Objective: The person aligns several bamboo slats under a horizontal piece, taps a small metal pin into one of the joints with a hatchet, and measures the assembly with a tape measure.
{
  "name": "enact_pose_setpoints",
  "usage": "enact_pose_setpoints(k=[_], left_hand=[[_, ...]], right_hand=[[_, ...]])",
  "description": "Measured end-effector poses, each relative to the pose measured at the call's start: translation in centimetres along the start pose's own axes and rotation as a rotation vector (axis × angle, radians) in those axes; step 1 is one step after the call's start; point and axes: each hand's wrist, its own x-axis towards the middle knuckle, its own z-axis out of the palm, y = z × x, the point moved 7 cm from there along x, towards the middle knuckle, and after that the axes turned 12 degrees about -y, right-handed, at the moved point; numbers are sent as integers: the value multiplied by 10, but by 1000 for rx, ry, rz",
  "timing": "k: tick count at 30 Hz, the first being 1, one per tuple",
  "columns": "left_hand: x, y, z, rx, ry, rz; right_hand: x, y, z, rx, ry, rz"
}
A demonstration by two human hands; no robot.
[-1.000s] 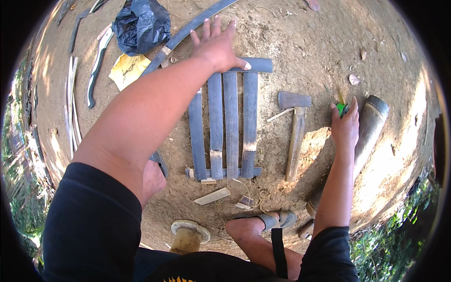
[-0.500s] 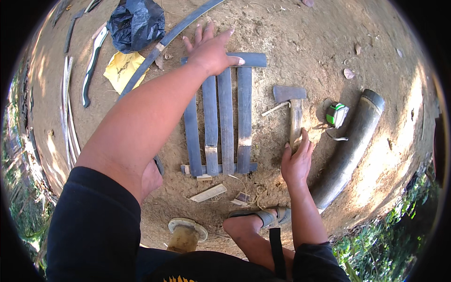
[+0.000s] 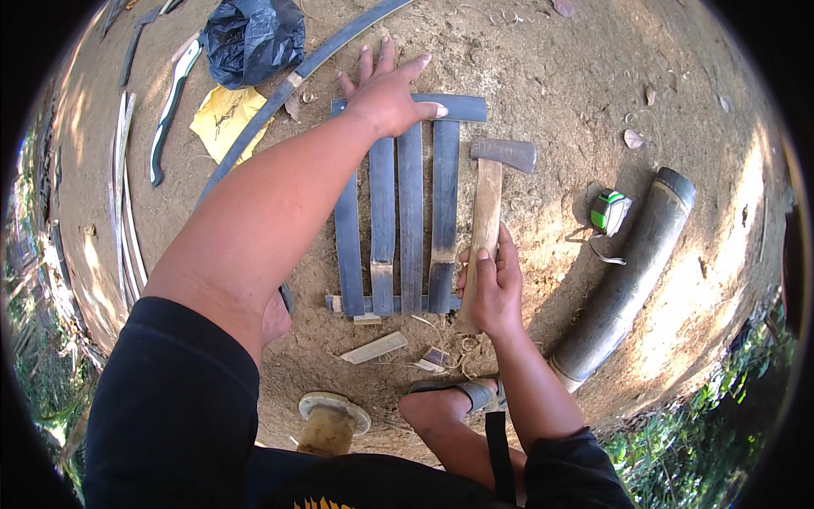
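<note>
Dirt ground (image 3: 543,51) fills the view, dry and scattered with chips. A long dark bamboo tube (image 3: 627,271) lies diagonally at the right, well apart from the hands. In the middle, dark bamboo slats (image 3: 411,212) lie side by side, running away from the person, with a crosswise slat (image 3: 462,108) over their far ends. The left hand (image 3: 386,93) rests there, open and flat, fingers spread, pressing on the far ends of the slats. Just right of the slats lies a hatchet (image 3: 487,212) with a pale wooden handle and grey head pointing right at the far end. The right hand (image 3: 490,284) is closed around the near part of that handle. A black plastic bag (image 3: 254,38) sits at the upper left beside a yellow paper sheet (image 3: 225,119). A green tape measure (image 3: 609,210) lies between hatchet and tube.
</note>
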Motion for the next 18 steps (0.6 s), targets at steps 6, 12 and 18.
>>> enact_pose_setpoints(k=[6,12,18], left_hand=[[1,-1,1,-3,-1,0],[0,0,0,0,-4,-1],[1,0,0,15,1,-7]], right_hand=[[5,-1,12,49,-55,11],[3,0,16,32,-21,41],[7,1,13,53,-34,20]])
